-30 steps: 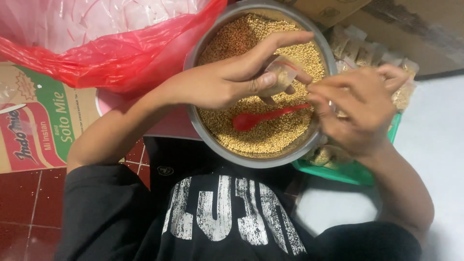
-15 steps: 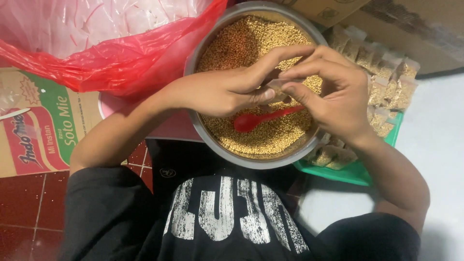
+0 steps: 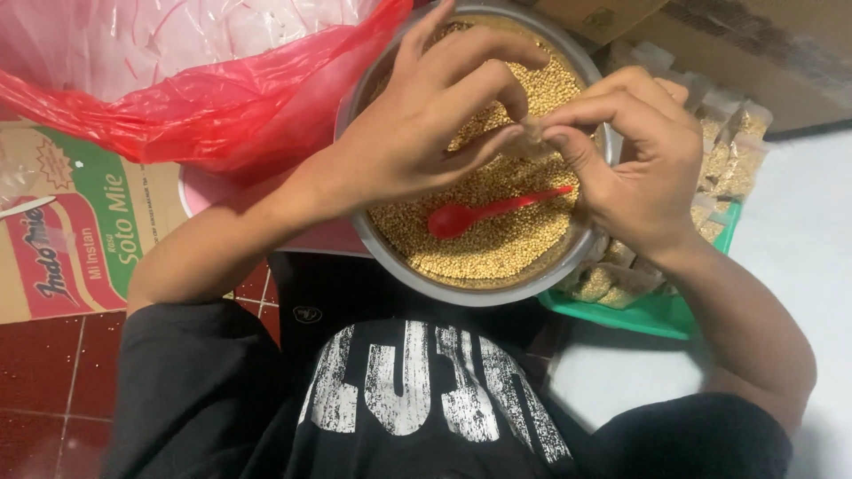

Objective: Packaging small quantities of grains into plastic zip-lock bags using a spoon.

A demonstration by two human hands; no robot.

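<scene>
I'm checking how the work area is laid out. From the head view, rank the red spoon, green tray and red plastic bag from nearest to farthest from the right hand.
1. Red spoon: just left of the right hand, lying in the bowl.
2. Green tray: below the hand, at the bowl's right.
3. Red plastic bag: far across, upper left.

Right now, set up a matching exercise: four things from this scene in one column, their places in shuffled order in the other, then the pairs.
Things:
1. red spoon
2. green tray
3. red plastic bag
4. small clear packet

Places:
A. pinched between the fingertips of both hands
B. lying on the grains in the metal bowl
C. left of the bowl
D. right of the bowl, holding filled packets

Pairs: 1-B, 2-D, 3-C, 4-A
</scene>
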